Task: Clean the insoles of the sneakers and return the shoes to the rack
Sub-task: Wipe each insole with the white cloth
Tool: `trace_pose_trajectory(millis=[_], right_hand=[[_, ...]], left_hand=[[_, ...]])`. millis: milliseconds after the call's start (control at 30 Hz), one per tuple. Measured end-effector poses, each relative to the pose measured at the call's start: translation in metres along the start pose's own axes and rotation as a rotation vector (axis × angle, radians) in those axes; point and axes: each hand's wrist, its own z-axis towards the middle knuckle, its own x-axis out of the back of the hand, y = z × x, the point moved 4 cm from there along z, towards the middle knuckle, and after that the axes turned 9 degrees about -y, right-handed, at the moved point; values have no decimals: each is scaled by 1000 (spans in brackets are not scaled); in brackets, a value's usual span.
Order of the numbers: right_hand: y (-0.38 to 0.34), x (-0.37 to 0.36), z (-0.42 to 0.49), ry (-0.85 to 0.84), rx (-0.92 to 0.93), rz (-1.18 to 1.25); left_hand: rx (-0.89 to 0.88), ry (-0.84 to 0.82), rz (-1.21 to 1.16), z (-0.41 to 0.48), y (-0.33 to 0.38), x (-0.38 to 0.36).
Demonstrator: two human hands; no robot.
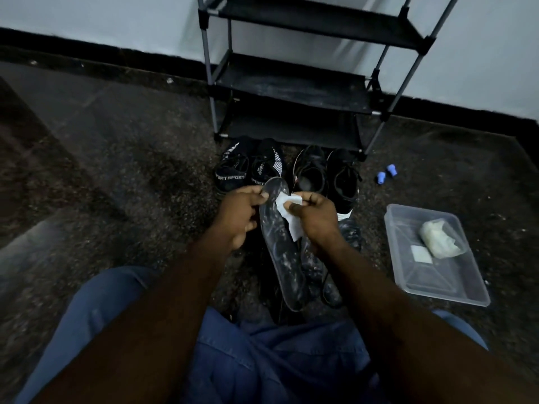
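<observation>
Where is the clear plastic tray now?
Head view: the clear plastic tray lies on the floor at the person's right, right of the insole, below two blue objects.

We note dark speckled floor (pixel 131 170), dusty in patches. Black shoe rack (pixel 291 83) stands on it against wall; lower shelves look dust-marked. Just before rack, two pairs of black sneakers sit side by side, toes toward rack: left pair (pixel 233 170) with white lettering, right pair (pixel 310 173) plain. Two small blue objects (pixel 385 174) lie near right pair. Well right of these, clear plastic tray (pixel 437 275) rests on floor and holds white wad (pixel 440 242) and small pale square (pixel 421 253).
</observation>
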Motion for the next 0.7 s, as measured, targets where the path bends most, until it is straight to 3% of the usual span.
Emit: trace_pose_trajectory(millis=[200,333,533,700], right_hand=[[-17,-7,-17,-62,46,-83],[-14,1,-21,33,95,-206],[-17,13,-22,118,155,-298],[-33,30,-21,334,218,-228]], left_hand=[[16,-228,-333,-12,1,-22],[21,-306,-366,-13,5,-40],[36,-308,-413,-5,1,-44],[54,-269,-409,12,-11,-34]])
